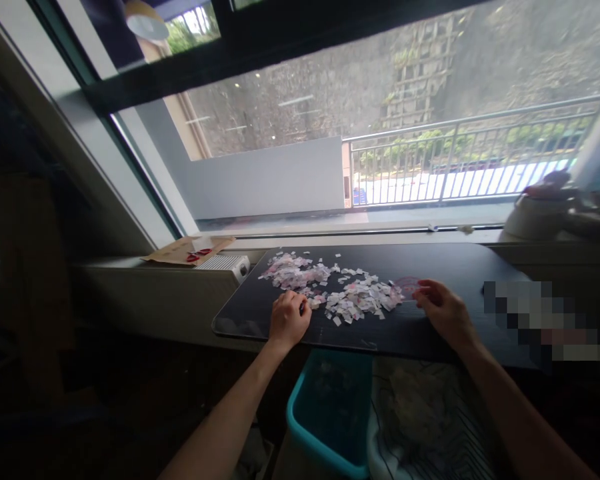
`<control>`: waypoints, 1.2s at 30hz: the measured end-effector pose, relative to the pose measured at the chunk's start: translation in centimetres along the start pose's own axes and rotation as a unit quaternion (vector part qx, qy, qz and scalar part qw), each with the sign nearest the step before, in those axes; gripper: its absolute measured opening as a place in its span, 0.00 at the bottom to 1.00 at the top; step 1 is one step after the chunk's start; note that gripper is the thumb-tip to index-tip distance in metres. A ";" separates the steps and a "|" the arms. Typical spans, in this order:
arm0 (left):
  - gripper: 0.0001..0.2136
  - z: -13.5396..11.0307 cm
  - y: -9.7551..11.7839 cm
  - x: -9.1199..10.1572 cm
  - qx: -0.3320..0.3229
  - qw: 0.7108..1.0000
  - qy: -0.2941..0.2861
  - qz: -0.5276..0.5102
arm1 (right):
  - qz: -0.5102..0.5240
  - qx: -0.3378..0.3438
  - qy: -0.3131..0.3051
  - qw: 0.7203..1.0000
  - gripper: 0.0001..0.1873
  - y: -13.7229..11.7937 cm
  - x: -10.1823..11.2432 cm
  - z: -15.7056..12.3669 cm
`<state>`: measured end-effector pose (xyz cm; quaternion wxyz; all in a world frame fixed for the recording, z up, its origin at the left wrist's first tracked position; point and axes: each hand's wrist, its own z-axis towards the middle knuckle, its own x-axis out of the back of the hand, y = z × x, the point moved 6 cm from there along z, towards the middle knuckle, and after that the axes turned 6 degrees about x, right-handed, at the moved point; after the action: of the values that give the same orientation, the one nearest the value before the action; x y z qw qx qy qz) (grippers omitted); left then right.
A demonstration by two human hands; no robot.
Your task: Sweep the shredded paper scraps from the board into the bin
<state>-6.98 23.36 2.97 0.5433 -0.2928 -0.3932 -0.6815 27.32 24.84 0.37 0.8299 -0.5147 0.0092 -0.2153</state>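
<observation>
Small cut scraps of white and pinkish paper lie on a dark tabletop [430,263] in two joined heaps, a left heap [293,272] and a right heap [363,298]. My left hand [286,320] rests closed at the near side of the left heap. A small dark thing shows between its fingers, too little to name. On the other side, my right hand [445,312] pinches a clear pinkish plastic piece [408,287] with a curved edge. That piece touches the right end of the right heap.
Below the table's near edge stand a teal bin [293,417] and a striped cloth [460,427] with pale scraps on it. Red-handled scissors [199,255] lie on brown paper [167,252] at the left sill. A window with a railing [455,163] outside runs behind the table.
</observation>
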 end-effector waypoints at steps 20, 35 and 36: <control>0.10 0.3 -1.2 -0.2 -0.050 0.997 0.044 -0.032 | 0.037 -0.012 -0.050 0.998 0.15 -0.1 -1.4 -0.2; 0.10 0.5 -1.6 -0.4 -0.052 0.996 0.040 -0.053 | -0.050 -0.022 0.013 0.998 0.17 -0.2 -0.2 -0.3; 0.10 0.5 -1.5 -0.3 -0.053 0.996 0.040 -0.053 | -0.050 -0.018 0.007 0.999 0.17 -0.3 -0.2 -0.3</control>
<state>-8.41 24.10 2.60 0.5055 -0.2727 -0.3493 -0.7403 26.95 24.59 0.42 0.8084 -0.5282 -0.0065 -0.2600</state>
